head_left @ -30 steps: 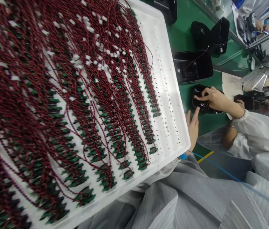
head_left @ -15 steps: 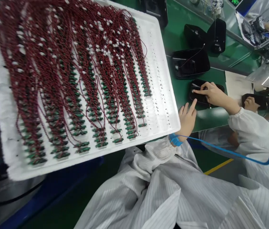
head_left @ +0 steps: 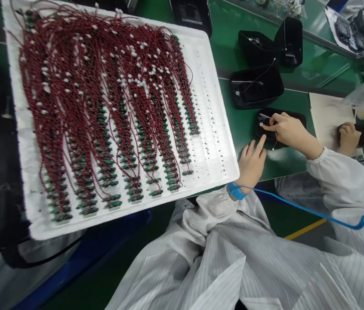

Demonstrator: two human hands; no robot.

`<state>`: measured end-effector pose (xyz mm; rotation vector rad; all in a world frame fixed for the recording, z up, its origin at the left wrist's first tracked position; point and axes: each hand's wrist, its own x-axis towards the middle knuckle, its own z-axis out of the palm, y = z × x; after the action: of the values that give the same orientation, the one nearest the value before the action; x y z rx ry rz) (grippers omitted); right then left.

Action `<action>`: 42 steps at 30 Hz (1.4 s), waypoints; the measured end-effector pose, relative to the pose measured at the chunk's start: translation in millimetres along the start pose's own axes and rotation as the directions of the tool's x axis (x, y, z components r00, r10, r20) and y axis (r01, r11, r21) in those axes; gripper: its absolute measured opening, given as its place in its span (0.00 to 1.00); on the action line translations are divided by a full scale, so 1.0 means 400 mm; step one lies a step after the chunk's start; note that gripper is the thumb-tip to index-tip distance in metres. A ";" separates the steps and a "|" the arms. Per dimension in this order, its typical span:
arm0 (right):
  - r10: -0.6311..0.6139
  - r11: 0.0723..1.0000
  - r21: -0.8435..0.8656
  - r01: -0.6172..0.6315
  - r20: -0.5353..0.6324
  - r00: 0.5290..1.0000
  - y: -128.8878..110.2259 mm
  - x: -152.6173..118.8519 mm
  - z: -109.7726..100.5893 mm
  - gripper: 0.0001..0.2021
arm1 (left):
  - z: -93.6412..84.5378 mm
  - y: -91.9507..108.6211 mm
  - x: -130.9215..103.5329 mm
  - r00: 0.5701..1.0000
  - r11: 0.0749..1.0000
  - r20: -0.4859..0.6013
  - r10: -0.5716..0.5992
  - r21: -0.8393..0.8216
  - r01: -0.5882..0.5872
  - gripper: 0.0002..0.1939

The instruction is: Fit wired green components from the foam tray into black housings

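Observation:
My right hand (head_left: 290, 132) is over a shallow black plastic housing (head_left: 294, 117). Its index finger stretches to a small round silver part (head_left: 261, 125) at the housing's left end, while the other fingers are bent beneath the palm. A thin wire with a white plug (head_left: 273, 149) comes out below this hand. My left hand (head_left: 251, 164), with a blue wrist strap (head_left: 236, 190), lies with fingers spread on the green bench, fingertips near the housing's lower left edge. Whether they touch it, I cannot tell.
Left of my hands, a white foam tray (head_left: 206, 178) holds rows of small green circuit boards (head_left: 171, 176) with dark red twisted wires. Deeper black housings (head_left: 256, 88) stand behind. A co-worker's hand (head_left: 350, 137) is at the right. A blue coiled cord (head_left: 317, 215) trails from my strap.
The view has shifted slightly, showing more of the tray's left side. My right index finger remains at the silver part, and the white plug shows more clearly below the hand. My left hand stays spread.

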<state>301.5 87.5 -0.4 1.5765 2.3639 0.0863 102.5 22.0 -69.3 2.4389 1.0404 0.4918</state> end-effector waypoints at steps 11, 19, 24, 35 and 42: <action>-0.005 0.997 0.077 0.007 -0.029 1.000 0.024 -0.005 0.022 0.24 | -0.006 0.001 0.001 1.000 1.000 -0.004 0.005 0.012 -0.005 0.22; -0.105 0.986 0.125 0.106 -0.021 0.994 0.069 0.006 0.012 0.28 | -0.012 -0.001 0.003 1.000 0.999 0.006 0.014 0.041 -0.014 0.21; -0.055 0.996 0.075 0.056 -0.020 0.998 0.044 0.006 0.011 0.28 | -0.002 -0.003 0.001 1.000 1.000 -0.023 0.011 0.026 -0.010 0.21; 0.077 0.997 -0.004 -0.077 0.108 0.991 -0.014 0.018 -0.023 0.23 | -0.014 0.005 0.001 0.999 1.000 0.036 -0.006 -0.001 0.006 0.21; -0.011 0.984 0.177 0.025 -0.079 0.997 0.111 -0.034 0.081 0.28 | -0.038 0.014 -0.016 0.999 1.000 -0.038 0.014 -0.021 -0.014 0.21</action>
<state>355.1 88.9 -18.9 1.6590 2.5058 -0.0706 94.1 17.6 -54.7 2.4286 1.0288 0.5527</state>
